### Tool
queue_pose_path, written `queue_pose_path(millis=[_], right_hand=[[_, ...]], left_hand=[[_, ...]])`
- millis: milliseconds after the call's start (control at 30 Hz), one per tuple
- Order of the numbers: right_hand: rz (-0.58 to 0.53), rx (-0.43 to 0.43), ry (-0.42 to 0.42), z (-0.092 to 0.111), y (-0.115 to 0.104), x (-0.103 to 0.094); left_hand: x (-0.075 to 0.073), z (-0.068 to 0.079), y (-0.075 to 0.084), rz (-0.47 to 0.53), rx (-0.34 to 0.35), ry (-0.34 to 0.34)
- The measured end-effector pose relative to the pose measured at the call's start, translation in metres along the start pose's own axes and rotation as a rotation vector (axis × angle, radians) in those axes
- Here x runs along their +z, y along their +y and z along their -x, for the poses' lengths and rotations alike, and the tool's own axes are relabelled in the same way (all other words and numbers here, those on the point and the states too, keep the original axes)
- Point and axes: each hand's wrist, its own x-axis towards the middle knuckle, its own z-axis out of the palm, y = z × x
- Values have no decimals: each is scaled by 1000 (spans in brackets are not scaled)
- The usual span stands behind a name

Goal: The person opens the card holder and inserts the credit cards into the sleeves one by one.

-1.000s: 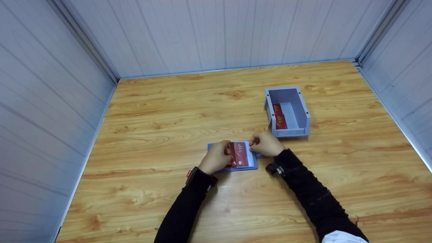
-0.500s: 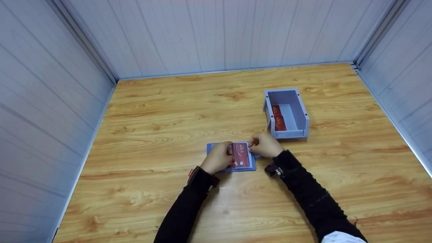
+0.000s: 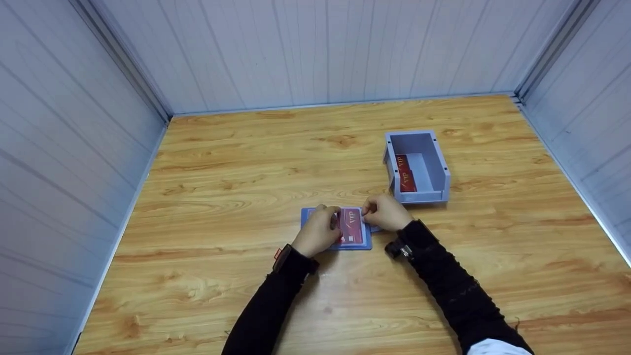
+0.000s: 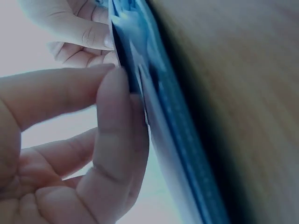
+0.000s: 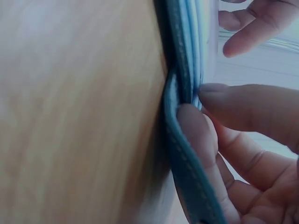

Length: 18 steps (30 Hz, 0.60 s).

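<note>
A blue card holder (image 3: 367, 246) with clear plastic sleeves lies on the table between both hands. A red VIP card (image 3: 351, 227) sits mostly inside its top sleeve, lettering upward. My left hand (image 3: 318, 230) pinches the card at its left side with thumb and fingers, covering that edge. In the left wrist view, those fingertips (image 4: 114, 88) are right at the thin edge above the sleeves. My right hand (image 3: 387, 212) grips the holder's right edge. Its thumb and finger pinch the stacked sleeves (image 5: 198, 42) in the right wrist view, with the holder's stitched strap (image 5: 187, 158) beneath the finger.
A grey open-front bin (image 3: 421, 197) stands just beyond the right hand, with red VIP cards (image 3: 405, 177) against its left wall. The wooden table (image 3: 222, 172) meets white panel walls (image 3: 305, 54) at the back and sides.
The red card has slid right within the clear sleeve, so the pale strip beside it has narrowed. Left fingers moved along with it; the right hand keeps its grip on the holder's edge.
</note>
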Motion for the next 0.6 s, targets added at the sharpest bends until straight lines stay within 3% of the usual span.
queue_pose_path(millis=[267,467,600], right_hand=[[-5,5,-8,-1,-1,0],[-31,13,-13,0,-2,1],[-27,9,-9,1,-1,1]], left_hand=[[-9,10,0,-130,32,38],[-17,15,-5,-173,1,-64],[-19,16,-7,-213,-4,-89]])
